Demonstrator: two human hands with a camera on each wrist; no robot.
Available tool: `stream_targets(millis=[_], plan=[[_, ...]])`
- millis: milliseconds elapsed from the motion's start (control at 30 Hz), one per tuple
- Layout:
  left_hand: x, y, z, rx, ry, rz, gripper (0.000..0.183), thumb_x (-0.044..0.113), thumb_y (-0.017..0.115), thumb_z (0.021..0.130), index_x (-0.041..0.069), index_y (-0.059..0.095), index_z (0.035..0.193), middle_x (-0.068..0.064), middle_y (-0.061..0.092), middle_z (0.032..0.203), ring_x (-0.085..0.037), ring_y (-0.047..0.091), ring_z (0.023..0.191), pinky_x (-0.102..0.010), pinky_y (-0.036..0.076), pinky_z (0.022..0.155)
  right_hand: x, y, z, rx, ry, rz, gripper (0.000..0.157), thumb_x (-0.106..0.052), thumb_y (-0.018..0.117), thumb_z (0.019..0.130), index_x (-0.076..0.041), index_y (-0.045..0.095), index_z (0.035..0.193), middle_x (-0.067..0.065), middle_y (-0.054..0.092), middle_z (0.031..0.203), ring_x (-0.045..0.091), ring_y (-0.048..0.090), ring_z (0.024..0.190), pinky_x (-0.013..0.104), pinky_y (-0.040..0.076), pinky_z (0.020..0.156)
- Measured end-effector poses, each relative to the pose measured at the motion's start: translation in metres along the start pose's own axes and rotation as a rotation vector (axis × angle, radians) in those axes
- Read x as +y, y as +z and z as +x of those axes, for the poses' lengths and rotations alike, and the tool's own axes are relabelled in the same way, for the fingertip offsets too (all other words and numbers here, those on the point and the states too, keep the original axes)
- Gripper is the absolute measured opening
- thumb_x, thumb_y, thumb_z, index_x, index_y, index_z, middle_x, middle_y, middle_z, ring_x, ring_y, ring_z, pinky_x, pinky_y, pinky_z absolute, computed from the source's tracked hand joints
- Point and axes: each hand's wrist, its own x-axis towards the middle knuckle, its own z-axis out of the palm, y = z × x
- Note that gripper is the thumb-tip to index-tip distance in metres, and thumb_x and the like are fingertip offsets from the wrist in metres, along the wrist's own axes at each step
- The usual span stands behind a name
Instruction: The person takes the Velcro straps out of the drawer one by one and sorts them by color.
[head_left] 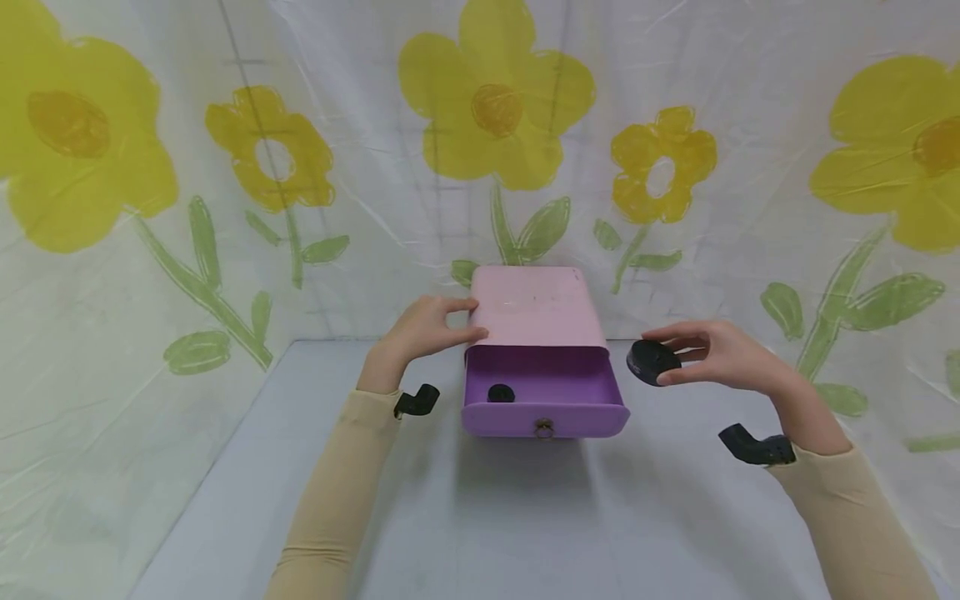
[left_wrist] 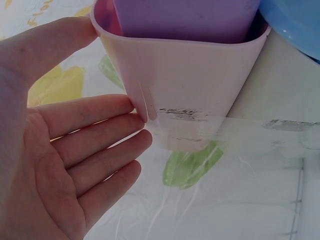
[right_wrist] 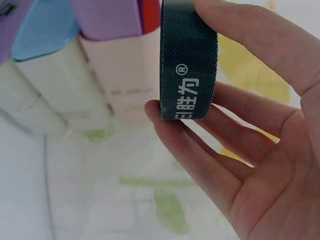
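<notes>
A pink drawer box (head_left: 532, 304) has its purple drawer (head_left: 546, 421) pulled out, with a small metal ring pull on the front. Inside the drawer lies a small black round thing (head_left: 501, 393). My left hand (head_left: 431, 327) touches the box's left side, thumb near the front rim, fingers extended along the side in the left wrist view. To the right of the drawer, my right hand (head_left: 716, 354) pinches a roll of black woven strap (right_wrist: 189, 65) between thumb and fingers; white lettering shows on its edge. The roll is held up in the air, apart from the box.
Below the pink box, the wrist views show more stacked boxes, one with a blue drawer (right_wrist: 47, 30). A white table (head_left: 525, 533) spreads in front. Behind hangs a plastic sheet (head_left: 360, 192) with yellow flowers. Each wrist carries a black camera mount (head_left: 757, 446).
</notes>
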Motion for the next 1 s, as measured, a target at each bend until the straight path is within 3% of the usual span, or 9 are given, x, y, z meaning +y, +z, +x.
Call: stream_targets(millis=[400, 700, 1000], plan=[[-0.001, 0.000, -0.002, 0.008, 0.005, -0.015, 0.064, 0.054, 0.065, 0.083, 0.015, 0.058, 0.133, -0.004, 0.058, 0.133, -0.023, 0.054, 0.123, -0.040, 0.046, 0.096, 0.030, 0.006, 0.001, -0.005, 0.097, 0.041, 0.060, -0.032, 0.082, 0.073, -0.016, 0.061, 0.127, 0.010, 0.064, 0.121, 0.006, 0.063, 0.100, 0.024, 0.054, 0.075], [-0.002, 0.001, -0.001, 0.007, 0.001, -0.022, 0.066, 0.056, 0.065, 0.082, 0.016, 0.056, 0.134, -0.002, 0.057, 0.134, -0.022, 0.053, 0.124, -0.040, 0.046, 0.097, 0.056, 0.013, 0.004, 0.015, 0.152, 0.038, 0.063, -0.034, 0.081, 0.074, -0.011, 0.059, 0.129, 0.015, 0.062, 0.123, 0.030, 0.063, 0.107, 0.025, 0.052, 0.076], [0.000, 0.002, -0.001, 0.007, -0.005, -0.020, 0.067, 0.057, 0.064, 0.082, 0.017, 0.055, 0.135, 0.000, 0.056, 0.135, -0.021, 0.051, 0.126, -0.039, 0.045, 0.098, 0.080, 0.023, 0.010, 0.039, 0.213, -0.015, 0.069, -0.040, 0.079, 0.075, -0.009, 0.056, 0.133, 0.023, 0.059, 0.126, 0.039, 0.060, 0.110, 0.047, 0.052, 0.084]])
